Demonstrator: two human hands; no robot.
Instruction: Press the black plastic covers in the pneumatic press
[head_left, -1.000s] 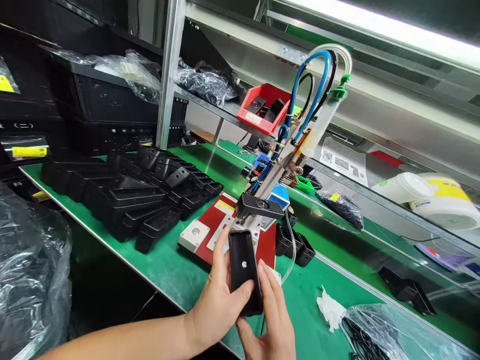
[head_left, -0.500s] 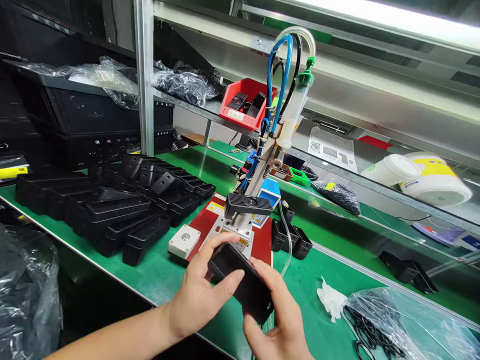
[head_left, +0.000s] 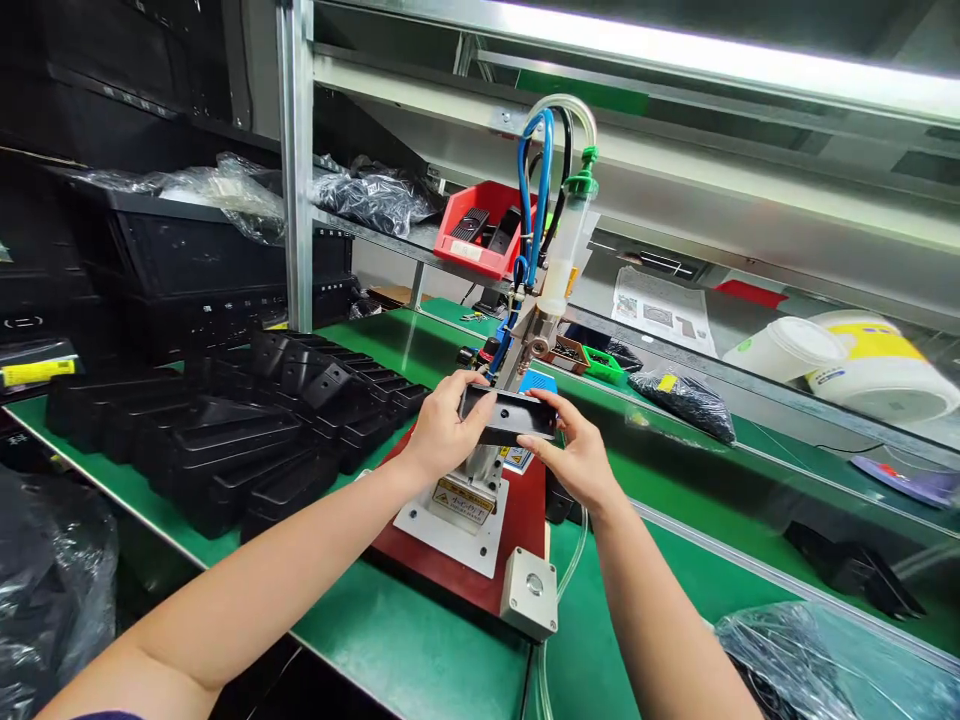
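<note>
A black plastic housing [head_left: 510,415] is gripped by both hands in the air, level and lengthwise across the view, directly above the steel base plate [head_left: 461,510] of a bench fixture. Its left end is held by the left hand [head_left: 448,428], with the fingers curled closely around the edge, and its right end is pinched by the right hand [head_left: 576,458], with the thumb and fingers brought narrowly together on it. Any contact between the housing and the fixture head behind it cannot be made out, as that area is hidden by the housing and hands.

The base plate, which carries a yellow warning label [head_left: 463,501], is mounted on a red board [head_left: 529,530]. A white push-button box [head_left: 530,592] is set at the board's near edge. Above, a dispensing syringe [head_left: 568,250] is fed by blue air hoses [head_left: 538,185].

To the left, a large batch of similar black housings [head_left: 217,435] is ranked on a green bench mat [head_left: 420,620], and a few more are just visible beside the red board [head_left: 559,497]. Which of these have been worked cannot be told. No mark of finished or unfinished work can be seen on the held housing, so what is done and what is left is not shown. A red bin [head_left: 480,228] of black parts is placed on the shelf behind.
</note>
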